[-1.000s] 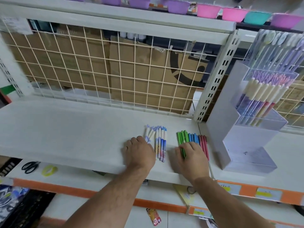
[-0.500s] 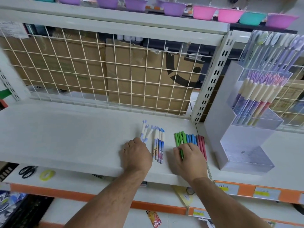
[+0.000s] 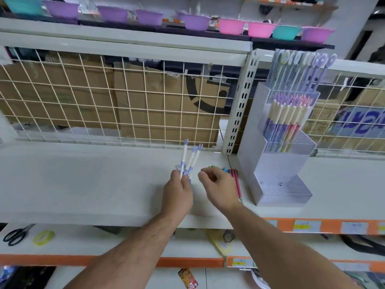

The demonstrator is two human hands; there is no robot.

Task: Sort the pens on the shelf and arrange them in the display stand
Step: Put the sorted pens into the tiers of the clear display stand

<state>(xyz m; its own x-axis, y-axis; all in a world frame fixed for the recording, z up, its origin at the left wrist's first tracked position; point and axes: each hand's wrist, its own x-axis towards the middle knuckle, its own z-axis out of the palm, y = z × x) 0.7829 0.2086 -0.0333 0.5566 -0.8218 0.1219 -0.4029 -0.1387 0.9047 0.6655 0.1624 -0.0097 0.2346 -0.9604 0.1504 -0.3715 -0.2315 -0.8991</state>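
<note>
Raised now, white-blue pens [image 3: 190, 160] stick up from gripping left hand [image 3: 178, 195]; right hand [image 3: 218, 188]: grasp unclear.

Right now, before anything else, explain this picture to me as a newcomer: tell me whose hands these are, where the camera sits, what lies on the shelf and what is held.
There is no machine here. A person works with two bare hands, and the single camera is worn on the head, looking forward and down. The left hand grips a fanned bunch of white-and-blue pens, held above the white shelf. The right hand hovers with curled fingers over a row of green, blue and red pens lying on that shelf; whether it grips any is unclear. To the right stands a clear plastic display stand, its upper tiers holding pens. On the lower shelf lie black-handled scissors and a yellow tape roll.
</note>
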